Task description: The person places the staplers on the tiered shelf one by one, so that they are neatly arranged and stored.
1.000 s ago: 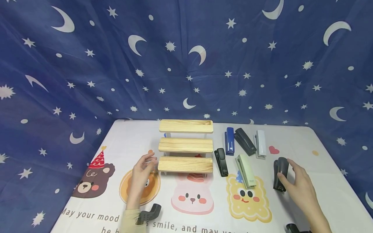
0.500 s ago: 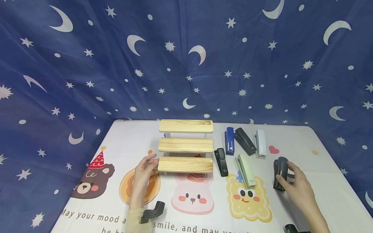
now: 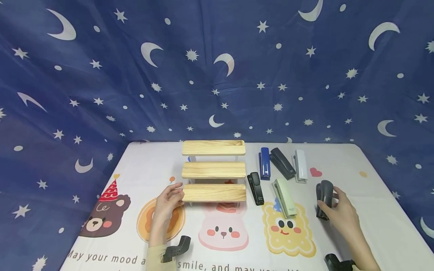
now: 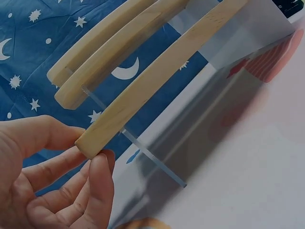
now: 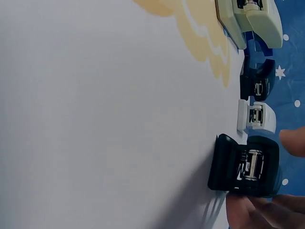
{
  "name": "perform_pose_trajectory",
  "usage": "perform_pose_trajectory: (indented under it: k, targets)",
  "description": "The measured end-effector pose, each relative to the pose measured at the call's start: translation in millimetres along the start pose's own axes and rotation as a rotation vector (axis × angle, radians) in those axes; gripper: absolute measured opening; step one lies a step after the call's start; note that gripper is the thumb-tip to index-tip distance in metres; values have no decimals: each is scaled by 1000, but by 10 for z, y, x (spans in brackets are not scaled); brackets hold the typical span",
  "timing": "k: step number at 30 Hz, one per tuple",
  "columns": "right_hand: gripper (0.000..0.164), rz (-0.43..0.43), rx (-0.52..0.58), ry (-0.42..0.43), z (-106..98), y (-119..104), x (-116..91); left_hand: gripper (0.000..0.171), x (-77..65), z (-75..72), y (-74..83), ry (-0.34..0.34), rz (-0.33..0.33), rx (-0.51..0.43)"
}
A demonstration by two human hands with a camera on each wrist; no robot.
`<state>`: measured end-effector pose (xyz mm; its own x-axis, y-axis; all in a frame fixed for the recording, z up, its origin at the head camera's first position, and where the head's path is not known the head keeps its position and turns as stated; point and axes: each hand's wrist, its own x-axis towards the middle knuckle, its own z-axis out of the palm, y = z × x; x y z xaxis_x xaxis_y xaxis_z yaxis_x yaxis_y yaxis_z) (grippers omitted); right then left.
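Note:
A three-tier display stand [image 3: 213, 170] with light wooden shelves and clear supports stands mid-table. My left hand [image 3: 167, 203] pinches the left end of its lowest shelf; in the left wrist view the thumb and fingers meet around the shelf end [image 4: 102, 136]. My right hand [image 3: 342, 214] grips a dark grey stapler [image 3: 325, 197] at the right, thumb on its left side and fingers on its right. In the right wrist view this stapler [image 5: 248, 167] shows its front end, with fingers along one side. Whether its base touches the table is hard to tell.
Between stand and right hand lie a black stapler [image 3: 256, 188], a blue stapler [image 3: 265, 163], a dark navy stapler [image 3: 282, 163], a white stapler [image 3: 300, 165] and a pale green stapler [image 3: 285, 198]. A starry blue cloth [image 3: 217, 75] hangs behind the table.
My left hand has moved right to the stand and taken hold of the lowest shelf's end. The right hand stays at the dark grey stapler. The head view has shifted slightly.

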<state>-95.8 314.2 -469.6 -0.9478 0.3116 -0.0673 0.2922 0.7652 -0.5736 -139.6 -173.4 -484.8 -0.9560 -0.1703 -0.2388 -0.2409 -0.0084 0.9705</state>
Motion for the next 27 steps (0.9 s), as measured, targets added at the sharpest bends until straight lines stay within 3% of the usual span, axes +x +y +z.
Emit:
perform_pose_trajectory:
  k: [9, 17, 27]
  targets:
    - [81, 99, -59, -18, 28, -33, 38, 41, 16, 3, -33, -3, -16, -43]
    - [74, 103, -84, 41, 36, -38, 35, 41, 23, 25, -28, 11, -9, -52]
    - [73, 113, -78, 33, 12, -46, 24, 41, 24, 32, -42, 10, -2, -50]
